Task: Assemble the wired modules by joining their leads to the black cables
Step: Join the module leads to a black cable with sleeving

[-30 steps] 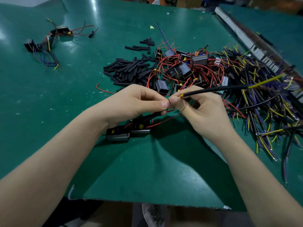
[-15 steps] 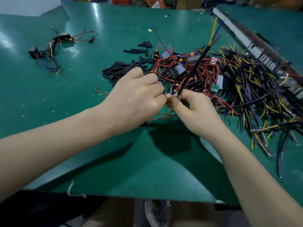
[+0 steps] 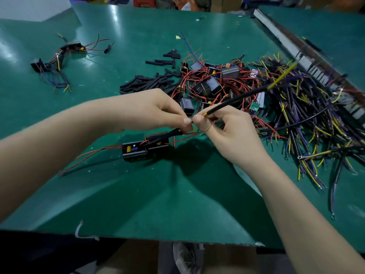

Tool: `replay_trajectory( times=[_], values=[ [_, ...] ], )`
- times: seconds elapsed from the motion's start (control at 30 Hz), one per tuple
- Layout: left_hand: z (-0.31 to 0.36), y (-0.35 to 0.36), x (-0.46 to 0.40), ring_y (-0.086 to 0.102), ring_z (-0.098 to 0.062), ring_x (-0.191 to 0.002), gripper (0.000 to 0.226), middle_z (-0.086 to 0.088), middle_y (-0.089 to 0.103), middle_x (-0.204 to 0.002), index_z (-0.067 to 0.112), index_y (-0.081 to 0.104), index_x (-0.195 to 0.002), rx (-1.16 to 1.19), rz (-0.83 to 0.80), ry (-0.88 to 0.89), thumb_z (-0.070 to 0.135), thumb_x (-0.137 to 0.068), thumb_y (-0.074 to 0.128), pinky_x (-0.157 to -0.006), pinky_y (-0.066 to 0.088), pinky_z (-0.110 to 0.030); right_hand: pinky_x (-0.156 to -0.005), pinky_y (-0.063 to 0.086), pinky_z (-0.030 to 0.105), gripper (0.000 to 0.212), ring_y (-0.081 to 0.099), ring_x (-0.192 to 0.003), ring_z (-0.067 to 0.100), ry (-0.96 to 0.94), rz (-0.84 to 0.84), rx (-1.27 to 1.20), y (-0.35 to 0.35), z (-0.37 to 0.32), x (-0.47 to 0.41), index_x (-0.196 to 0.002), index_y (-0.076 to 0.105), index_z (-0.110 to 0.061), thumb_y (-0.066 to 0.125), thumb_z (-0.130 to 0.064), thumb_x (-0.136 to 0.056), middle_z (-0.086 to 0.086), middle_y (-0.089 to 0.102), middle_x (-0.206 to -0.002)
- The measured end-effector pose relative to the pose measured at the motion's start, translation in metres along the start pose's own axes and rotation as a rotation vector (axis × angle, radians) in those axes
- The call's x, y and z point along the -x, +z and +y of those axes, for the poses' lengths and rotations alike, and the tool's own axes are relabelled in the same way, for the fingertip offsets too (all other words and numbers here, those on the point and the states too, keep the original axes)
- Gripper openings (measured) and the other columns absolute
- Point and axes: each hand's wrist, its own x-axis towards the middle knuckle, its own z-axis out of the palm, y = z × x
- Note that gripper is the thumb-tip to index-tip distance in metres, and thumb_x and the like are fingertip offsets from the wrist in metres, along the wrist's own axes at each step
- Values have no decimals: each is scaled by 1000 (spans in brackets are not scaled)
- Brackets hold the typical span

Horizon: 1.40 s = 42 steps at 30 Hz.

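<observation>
We look down over two bare forearms onto a green table (image 3: 138, 204). Nearest us, a pair of black modules (image 3: 144, 146) with red leads lies under our hands. Just above them, our left hand (image 3: 150, 111) pinches a thin lead at its fingertips, touching our right hand (image 3: 235, 135), whose curled fingers grip a black cable (image 3: 237, 97) with a yellow end, running up to the right. Beyond lie a pile of red-wired modules (image 3: 209, 84), black tubing pieces (image 3: 150, 82), a heap of cables (image 3: 308, 115) at right, and finished assemblies (image 3: 57, 60) far left.
</observation>
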Motion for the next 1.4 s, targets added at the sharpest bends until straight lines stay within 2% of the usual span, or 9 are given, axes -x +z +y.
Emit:
replay_trajectory(
  times=[0.1, 0.4, 0.57, 0.73, 0.83, 0.97, 1.2, 1.3, 1.4],
  values=[
    [-3, 5, -3, 65, -4, -87, 13, 8, 75, -89, 29, 76, -87, 112, 5, -14, 37, -79, 69, -95, 47, -33, -78, 41, 24, 17, 61, -88, 16, -31, 15, 97, 0, 2, -1, -90, 76, -15, 65, -27, -91, -3, 70, -87],
    [0, 5, 1, 59, 6, -69, 33, 11, 72, -73, 30, 77, -70, 312, 18, -88, 53, -45, 77, -74, 40, -19, -82, 45, 17, 18, 63, -90, 3, 70, -43, -167, -4, 2, -4, -91, 74, -18, 64, -32, -89, -8, 70, -90],
    [-3, 9, 2, 56, 3, -61, 28, 11, 68, -66, 28, 75, -65, 365, 32, -108, 48, -47, 84, -68, 36, -25, -80, 43, 16, 24, 60, -85, -4, 91, -104, -181, -6, 0, -5, -86, 73, -23, 59, -42, -86, -18, 67, -85],
    [-2, 15, 5, 55, 1, -59, 21, 10, 66, -61, 25, 71, -57, 379, 88, -117, 39, -49, 84, -63, 38, -17, -72, 42, 20, 20, 57, -76, 5, 132, -118, -118, -4, -3, -4, -76, 67, -22, 62, -35, -91, -7, 64, -78],
    [5, 21, 9, 46, -3, -50, 19, 8, 60, -55, 20, 68, -60, 148, 246, -27, 31, -67, 82, -51, 34, -17, -59, 37, 37, 33, 47, -61, 26, 170, -138, -100, -1, -3, -3, -78, 66, -9, 60, -38, -92, 13, 54, -66],
    [19, 32, 20, 50, -28, -69, 19, -3, 59, -69, 13, 65, -69, -534, 555, 305, 27, -81, 59, -64, 45, -38, -59, 34, 38, 33, 37, -63, 17, 212, -78, -181, 0, -6, -5, -78, 62, -2, 59, -30, -95, 11, 48, -65],
    [22, 35, 17, 53, -33, -69, 9, -11, 56, -67, 7, 62, -69, -819, 571, 428, 9, -78, 64, -56, 34, -35, -48, 20, 23, 39, 27, -46, 7, 253, -76, -96, 3, -2, -3, -60, 40, -21, 56, -30, -95, -12, 36, -44],
    [21, 38, 15, 49, -29, -72, 13, -6, 57, -71, 11, 64, -72, -646, 564, 360, 18, -83, 65, -61, 42, -39, -56, 31, 36, 34, 36, -57, 18, 216, -55, -118, 2, -2, -3, -68, 52, -14, 55, -33, -96, 6, 48, -60],
    [17, 25, 9, 55, -7, -64, 16, 7, 63, -64, 24, 65, -67, -233, 479, 145, 33, -77, 74, -65, 42, -19, -76, 46, 36, 31, 53, -73, 16, 217, 5, -212, -2, -4, -4, -81, 71, -14, 58, -39, -93, 9, 68, -84]
  ],
)
